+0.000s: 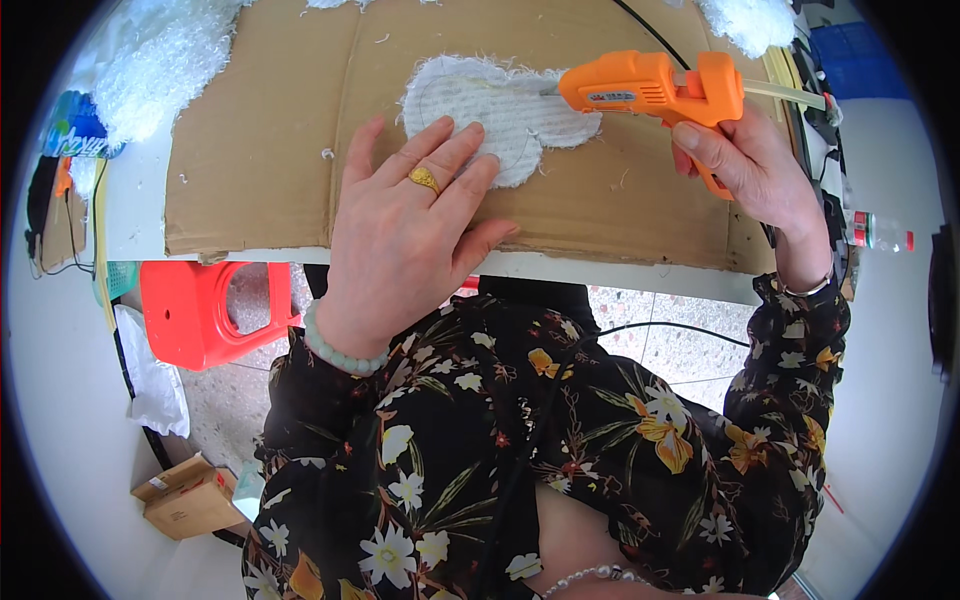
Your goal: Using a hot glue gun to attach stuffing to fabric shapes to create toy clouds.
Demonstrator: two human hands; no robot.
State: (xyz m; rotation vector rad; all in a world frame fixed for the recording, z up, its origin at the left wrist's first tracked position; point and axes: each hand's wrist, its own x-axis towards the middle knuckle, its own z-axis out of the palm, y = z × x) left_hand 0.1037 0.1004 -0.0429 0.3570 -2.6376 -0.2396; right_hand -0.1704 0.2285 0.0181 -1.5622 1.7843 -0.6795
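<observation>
A white piece of fabric (500, 115) with rounded lobes and frayed edges lies flat on the brown cardboard sheet (270, 150). My left hand (420, 195) rests with its fingers spread, the fingertips on the fabric's left part and the thumb over the cardboard. In my right hand (745, 165) is an orange hot glue gun (650, 88), gripped by its handle. Its nozzle points left and sits at the fabric's upper right part; whether it touches cannot be told. A pale glue stick (785, 93) sticks out of the gun's back end.
Fluffy white stuffing (165, 70) is heaped at the far left, with more (750, 22) at the far right. A black cable (655, 32) runs behind the glue gun. Below the table edge stands a red plastic stool (205, 315). A plastic bottle (880, 230) lies at the right.
</observation>
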